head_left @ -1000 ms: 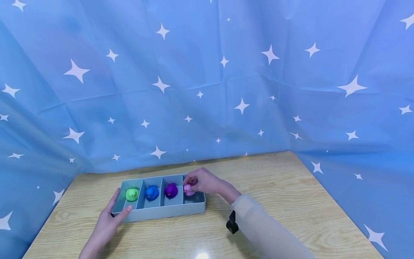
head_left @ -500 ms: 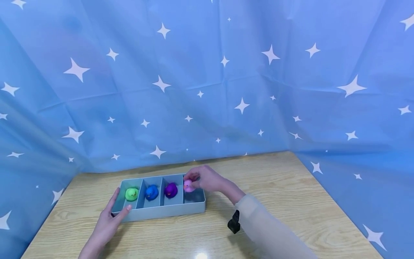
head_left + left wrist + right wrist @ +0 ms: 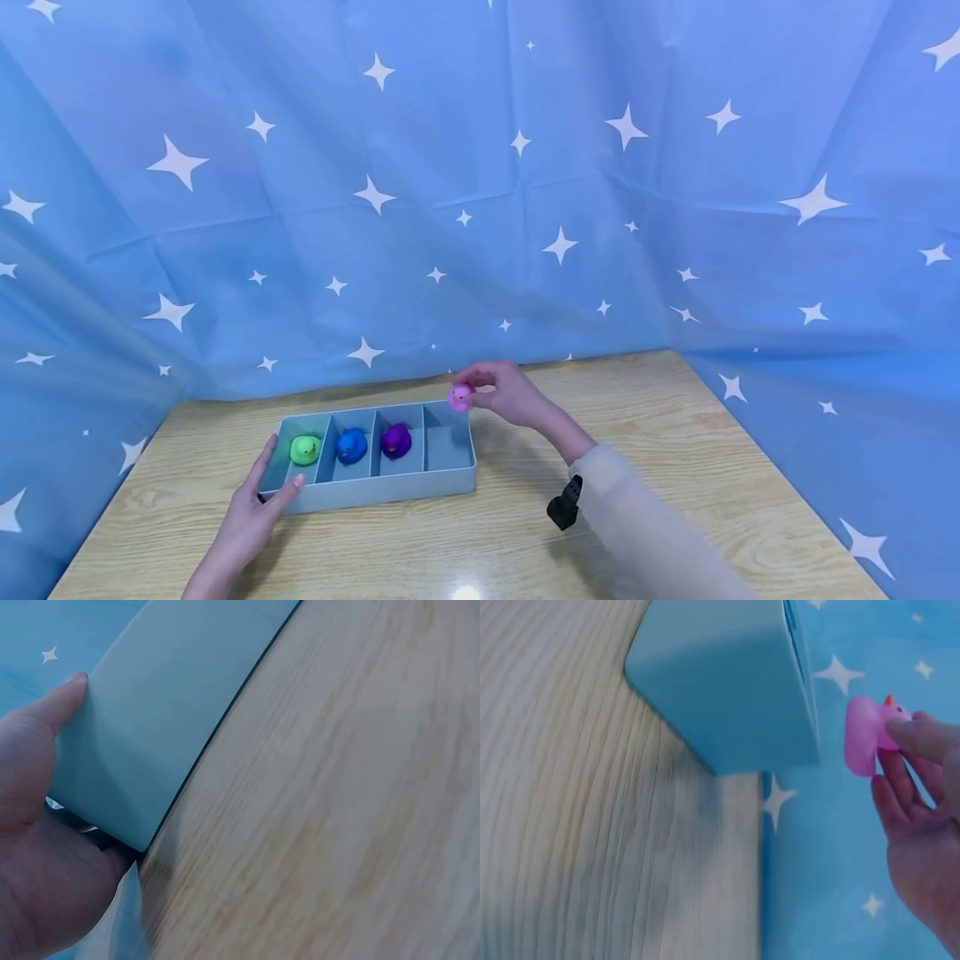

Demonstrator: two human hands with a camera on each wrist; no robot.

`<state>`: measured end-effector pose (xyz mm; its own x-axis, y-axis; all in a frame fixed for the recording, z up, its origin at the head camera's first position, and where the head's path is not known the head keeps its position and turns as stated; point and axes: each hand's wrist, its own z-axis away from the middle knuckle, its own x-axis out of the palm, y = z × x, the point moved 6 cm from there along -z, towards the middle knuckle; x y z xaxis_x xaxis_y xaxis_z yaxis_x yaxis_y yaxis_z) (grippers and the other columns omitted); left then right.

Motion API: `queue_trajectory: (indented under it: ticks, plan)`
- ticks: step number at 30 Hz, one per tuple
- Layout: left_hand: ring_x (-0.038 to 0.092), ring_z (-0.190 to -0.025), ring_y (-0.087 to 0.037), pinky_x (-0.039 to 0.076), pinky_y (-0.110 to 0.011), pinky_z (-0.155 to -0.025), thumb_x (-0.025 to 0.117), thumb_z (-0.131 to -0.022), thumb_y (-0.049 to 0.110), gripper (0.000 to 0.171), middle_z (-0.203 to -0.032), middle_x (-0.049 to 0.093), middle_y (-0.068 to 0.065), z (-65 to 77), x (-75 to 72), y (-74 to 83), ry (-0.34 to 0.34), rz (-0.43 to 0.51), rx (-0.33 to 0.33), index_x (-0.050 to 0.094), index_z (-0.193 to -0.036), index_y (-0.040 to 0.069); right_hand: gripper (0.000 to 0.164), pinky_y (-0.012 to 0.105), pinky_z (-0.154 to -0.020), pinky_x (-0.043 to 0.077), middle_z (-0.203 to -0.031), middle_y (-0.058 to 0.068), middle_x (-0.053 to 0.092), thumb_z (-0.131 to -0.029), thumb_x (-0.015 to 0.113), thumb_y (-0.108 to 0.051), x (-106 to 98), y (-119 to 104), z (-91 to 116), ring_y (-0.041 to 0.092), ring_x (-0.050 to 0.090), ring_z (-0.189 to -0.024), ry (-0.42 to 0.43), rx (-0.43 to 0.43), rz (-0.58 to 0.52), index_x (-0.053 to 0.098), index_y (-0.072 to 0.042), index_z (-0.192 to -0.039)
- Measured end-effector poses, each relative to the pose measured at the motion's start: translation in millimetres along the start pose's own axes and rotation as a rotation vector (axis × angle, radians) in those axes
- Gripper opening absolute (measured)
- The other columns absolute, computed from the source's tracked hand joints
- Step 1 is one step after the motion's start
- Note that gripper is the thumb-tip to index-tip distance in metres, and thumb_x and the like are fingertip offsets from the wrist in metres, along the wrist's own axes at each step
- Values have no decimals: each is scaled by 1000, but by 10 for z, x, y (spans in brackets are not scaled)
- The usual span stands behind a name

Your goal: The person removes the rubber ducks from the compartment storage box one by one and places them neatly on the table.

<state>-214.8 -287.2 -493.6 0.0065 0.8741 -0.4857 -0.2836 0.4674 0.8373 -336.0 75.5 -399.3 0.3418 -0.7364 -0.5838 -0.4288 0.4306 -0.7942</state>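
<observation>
My right hand (image 3: 513, 393) pinches a pink rubber duck (image 3: 461, 397) between thumb and fingers, raised at the back right corner of a blue-grey divided tray (image 3: 382, 490). In the right wrist view the pink duck (image 3: 864, 739) is held clear of the tray wall (image 3: 727, 697). My left hand (image 3: 251, 504) grips the tray's left end, its thumb at the front rim and its fingers along the side. A green duck (image 3: 305, 450), a blue duck (image 3: 352, 447) and a purple duck (image 3: 396, 441) sit one to a compartment; the rightmost compartment (image 3: 447, 450) holds nothing.
The tray stands on a wood-grain table (image 3: 637, 467), left of its middle. Behind and at both sides hangs a blue cloth (image 3: 480, 167) with white stars, meeting the table's back edge. A black device (image 3: 564, 502) is strapped at the right wrist.
My right hand has lifted the pink duck out of the rightmost compartment, moving up and to the right. The left hand, the tray and the other ducks stay where they were.
</observation>
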Motion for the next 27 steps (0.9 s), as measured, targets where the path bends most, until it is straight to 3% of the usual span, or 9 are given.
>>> queue_trajectory:
  ticks: [9,20,27]
  plan:
    - [1,-149,-56,11,-73,-115,59,-100,57,99,-168,-4,-26,7,-21,12,2,-41,37,-12,-164,29,28,37,-91,57,-109,6,72,-91,74,3,-158,330,140,24,67,-104,24,31,54,74,-2,-119]
    - [4,-148,-58,13,-71,-116,56,-100,59,100,-166,-1,-30,9,-14,-6,8,-97,49,-12,-164,25,33,41,-95,54,-113,6,71,-87,72,9,-87,757,286,26,63,-108,-32,144,73,73,1,-120]
    - [5,-148,-58,14,-70,-116,57,-101,57,99,-166,0,-30,14,-13,-6,13,-98,69,-11,-165,23,25,43,-97,54,-112,6,73,-89,73,6,-54,807,298,27,65,-109,-64,113,67,76,-2,-112]
